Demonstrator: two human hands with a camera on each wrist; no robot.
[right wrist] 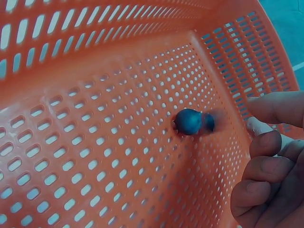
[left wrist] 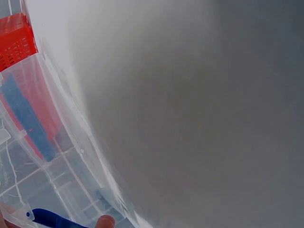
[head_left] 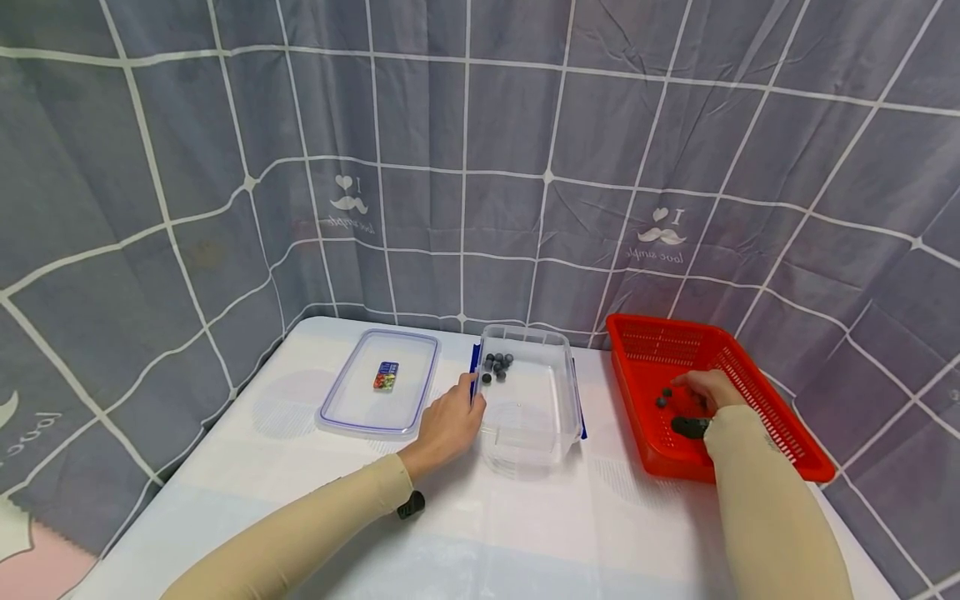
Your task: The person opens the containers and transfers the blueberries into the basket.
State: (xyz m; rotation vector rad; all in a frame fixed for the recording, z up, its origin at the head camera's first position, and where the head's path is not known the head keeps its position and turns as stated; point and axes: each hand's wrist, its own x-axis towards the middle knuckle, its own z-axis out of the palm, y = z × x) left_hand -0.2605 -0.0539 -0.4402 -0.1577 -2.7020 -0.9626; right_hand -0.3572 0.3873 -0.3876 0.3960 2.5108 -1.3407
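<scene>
In the head view my left hand [head_left: 448,423] holds the left side of a clear plastic food container [head_left: 536,417], by its blue latch [head_left: 475,358]. Several blueberries [head_left: 498,363] lie in the container's far left part. On the right, my right hand [head_left: 708,387] reaches down into a red plastic basket [head_left: 637,417]. Two blueberries [right wrist: 188,121] lie on the basket floor in the right wrist view, one of them blurred. Beside them are the right hand's fingers [right wrist: 270,167], some curled, the upper one stretched toward the berries. No berry shows between them.
A clear lid [head_left: 356,408] with a purple-blue seal and a small label lies left of the container. The table [head_left: 480,542] has a pale cloth. A grey checked curtain [head_left: 502,208] hangs close behind and at both sides.
</scene>
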